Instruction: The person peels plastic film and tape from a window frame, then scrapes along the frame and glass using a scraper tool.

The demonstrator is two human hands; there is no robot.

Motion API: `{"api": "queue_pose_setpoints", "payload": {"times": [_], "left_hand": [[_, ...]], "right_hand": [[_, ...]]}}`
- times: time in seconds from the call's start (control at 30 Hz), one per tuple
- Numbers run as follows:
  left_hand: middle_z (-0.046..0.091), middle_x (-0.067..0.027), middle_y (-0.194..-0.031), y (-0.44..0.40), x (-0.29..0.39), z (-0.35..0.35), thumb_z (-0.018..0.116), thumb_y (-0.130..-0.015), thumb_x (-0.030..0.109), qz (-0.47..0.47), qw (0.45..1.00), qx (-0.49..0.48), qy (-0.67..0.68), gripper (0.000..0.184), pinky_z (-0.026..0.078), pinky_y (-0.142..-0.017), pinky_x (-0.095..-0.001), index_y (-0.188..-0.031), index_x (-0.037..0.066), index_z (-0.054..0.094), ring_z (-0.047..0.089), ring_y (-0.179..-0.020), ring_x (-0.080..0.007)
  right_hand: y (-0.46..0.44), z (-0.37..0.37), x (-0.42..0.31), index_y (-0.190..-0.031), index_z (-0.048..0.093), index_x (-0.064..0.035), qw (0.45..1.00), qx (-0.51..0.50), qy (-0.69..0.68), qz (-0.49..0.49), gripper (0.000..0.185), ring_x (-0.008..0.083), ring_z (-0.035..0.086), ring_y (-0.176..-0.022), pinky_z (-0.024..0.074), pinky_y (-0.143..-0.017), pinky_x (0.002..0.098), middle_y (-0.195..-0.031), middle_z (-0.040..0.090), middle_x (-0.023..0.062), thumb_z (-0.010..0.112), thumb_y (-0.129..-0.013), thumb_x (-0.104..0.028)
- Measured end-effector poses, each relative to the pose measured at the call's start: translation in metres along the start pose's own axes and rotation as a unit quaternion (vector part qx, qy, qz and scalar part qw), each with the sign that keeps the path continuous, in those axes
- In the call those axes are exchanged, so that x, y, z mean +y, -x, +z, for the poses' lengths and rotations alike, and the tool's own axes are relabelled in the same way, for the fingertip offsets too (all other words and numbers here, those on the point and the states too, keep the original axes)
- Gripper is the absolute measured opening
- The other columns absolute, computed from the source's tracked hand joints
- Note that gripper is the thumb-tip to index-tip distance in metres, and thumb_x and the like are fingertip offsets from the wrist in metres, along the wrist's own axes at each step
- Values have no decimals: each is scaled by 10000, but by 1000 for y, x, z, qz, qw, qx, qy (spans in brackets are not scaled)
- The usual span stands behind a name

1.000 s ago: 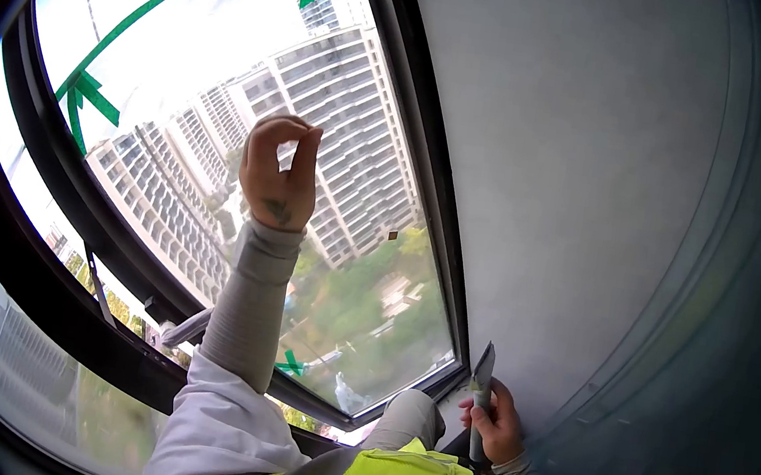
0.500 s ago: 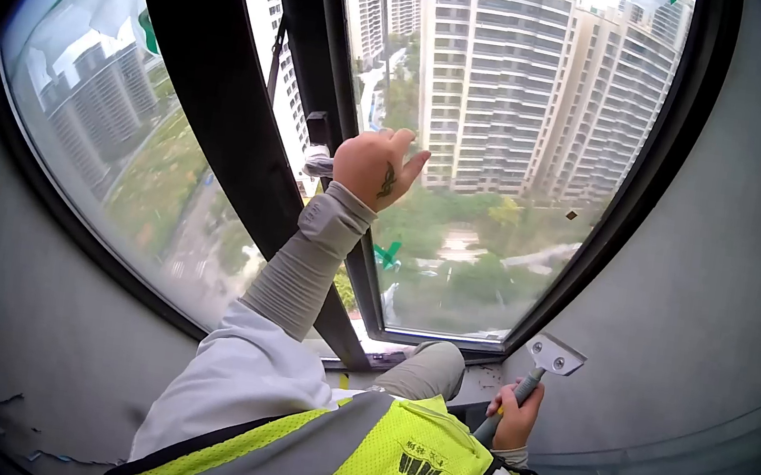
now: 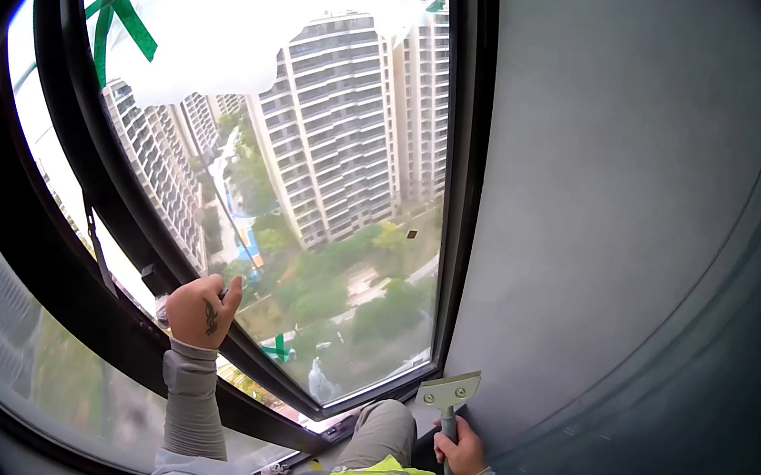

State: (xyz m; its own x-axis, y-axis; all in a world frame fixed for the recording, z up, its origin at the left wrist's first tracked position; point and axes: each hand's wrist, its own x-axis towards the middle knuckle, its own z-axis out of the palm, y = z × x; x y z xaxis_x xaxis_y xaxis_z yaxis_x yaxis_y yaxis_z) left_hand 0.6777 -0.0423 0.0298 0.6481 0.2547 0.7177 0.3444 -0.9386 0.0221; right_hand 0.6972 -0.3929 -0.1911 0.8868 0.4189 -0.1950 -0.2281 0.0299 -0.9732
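My left hand (image 3: 201, 310) is closed at the inner edge of the open window sash (image 3: 232, 343), its thumb pointing up. It grips the window handle (image 3: 161, 309), which is mostly hidden behind the fingers; a bit of whitish wrapping shows beside them. Low on the right, my right hand (image 3: 465, 452) is wrapped round the grey handle of a scraper (image 3: 449, 391). The scraper's wide, flat head with two screws points up, near the bottom right corner of the sash. Its blade looks close to the wall, but I cannot tell if they touch.
Green tape (image 3: 134, 27) holds clear film at the top of the glass. A black frame post (image 3: 60, 263) and a fixed pane (image 3: 31, 336) stand on the left. A grey wall (image 3: 620, 173) rises on the right. My knee (image 3: 382, 430) is by the sill.
The view has turned upward and right, so more taped glass and wall show. My left hand stays at the handle, its fingers now more curled. The scraper remains in my right hand.
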Motion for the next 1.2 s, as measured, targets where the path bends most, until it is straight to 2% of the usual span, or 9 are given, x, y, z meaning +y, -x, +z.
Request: {"api": "queue_pose_setpoints", "payload": {"times": [0.27,0.33,0.4,0.47,0.53,0.67,0.73,0.87,1.2], "left_hand": [[375,-130,-454,2,15,-3,643,-731,266,-22,1000,-5,-9,404,294,-407,-371,-485,52,405,395,-405,-304],[372,-127,-452,0,12,0,641,-732,263,-19,1000,-3,-16,406,288,-405,-374,-483,53,398,396,-404,-305],[365,-110,-443,1,10,5,627,-734,251,16,999,39,-23,393,287,-399,-371,-483,70,385,397,-397,-300],[365,-101,-442,2,5,12,621,-729,243,35,997,62,-40,376,290,-399,-370,-489,79,382,401,-396,-295],[364,-92,-440,2,0,16,614,-725,235,57,993,85,-59,360,293,-398,-369,-495,89,378,404,-395,-290],[363,-87,-446,1,-2,17,608,-703,215,75,988,115,-66,331,300,-404,-367,-508,95,368,414,-402,-282],[365,-89,-448,0,-2,15,608,-695,208,71,989,114,-59,325,302,-407,-368,-510,92,368,419,-406,-283],[366,-105,-450,0,-1,13,605,-692,186,66,991,108,-52,320,309,-410,-379,-499,83,371,421,-412,-299],[374,-122,-469,0,-1,17,585,-711,176,44,993,81,-71,308,304,-421,-391,-498,62,392,420,-430,-311]], "right_hand": [[-56,31,5,-996,540,-44,999,9,-43,-9,201,70,467,-480,400,-453,232,-617,518,12,554,-804,-98],[-71,37,8,-1016,513,-39,1000,15,-20,-19,236,112,497,-472,421,-458,259,-618,537,41,560,-792,-98],[-82,39,3,-1048,475,-33,983,117,107,-87,289,188,558,-536,461,-523,307,-656,566,87,562,-780,-94],[-99,35,8,-1083,445,-30,966,136,172,-136,354,260,599,-644,481,-603,352,-767,587,131,592,-772,-107],[-115,36,-15,-1119,412,-1,923,172,193,-286,416,154,563,-576,472,-538,285,-699,542,67,620,-764,-61],[-140,35,-109,-1217,381,-15,863,220,237,-388,524,235,602,-721,490,-665,322,-833,581,117,648,-778,-119],[-163,33,-156,-1224,409,-56,761,307,311,-479,484,333,584,-784,486,-672,379,-936,564,161,618,-800,-163],[-221,31,-230,-1227,376,-64,681,365,319,-549,429,343,551,-771,474,-632,413,-866,525,150,537,-835,-132],[-277,32,-314,-1189,382,-35,706,332,264,-567,392,376,586,-767,488,-621,439,-984,579,198,511,-864,-213]]}}
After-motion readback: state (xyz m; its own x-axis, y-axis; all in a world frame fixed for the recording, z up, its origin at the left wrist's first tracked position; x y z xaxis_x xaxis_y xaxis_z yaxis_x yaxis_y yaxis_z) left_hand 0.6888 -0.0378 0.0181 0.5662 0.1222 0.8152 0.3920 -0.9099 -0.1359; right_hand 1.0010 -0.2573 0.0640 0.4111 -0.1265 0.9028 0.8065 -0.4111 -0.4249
